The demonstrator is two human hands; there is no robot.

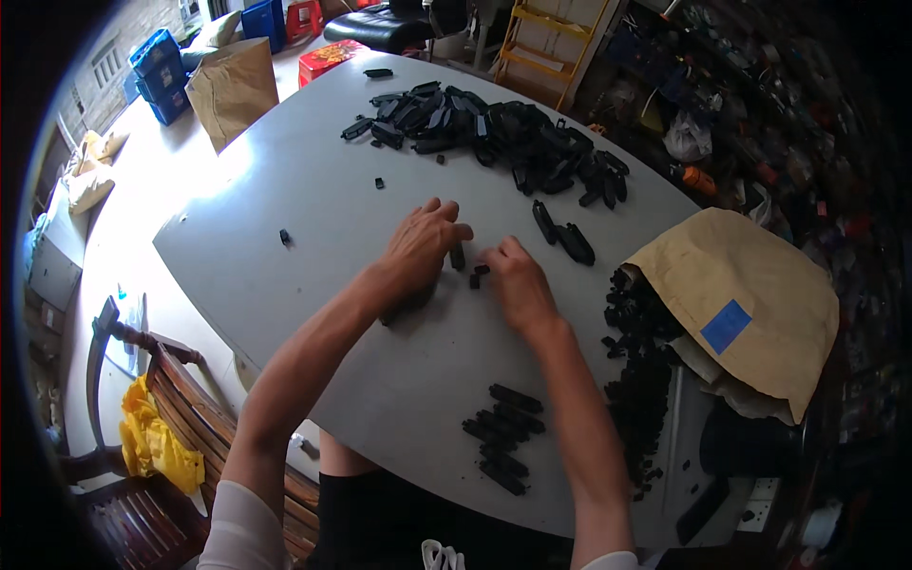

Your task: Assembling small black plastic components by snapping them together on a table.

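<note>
Because it appears to be moulded plastic, the elongated black part, central on the worktop, should prove light, stiff and slightly slippery, best taken by its long sides. Left hand, at its ten o'clock, half-curled, hold uncertain; right hand, at four o'clock, fingers bent, grip indiscernible.

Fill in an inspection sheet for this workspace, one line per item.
Surface: pale table, partly covered.
Job's things: long black parts piled at the far side, more near the person; small black pieces heaped at right.
Clutter: brown paper bag beside that heap.
Grips: left hand over a long part, right hand at loose small pieces; hold unclear.
Cables: nothing seen on the table.
Surroundings: wooden chair at left, yellow ladder beyond the table, crowded shelves at right.
</note>
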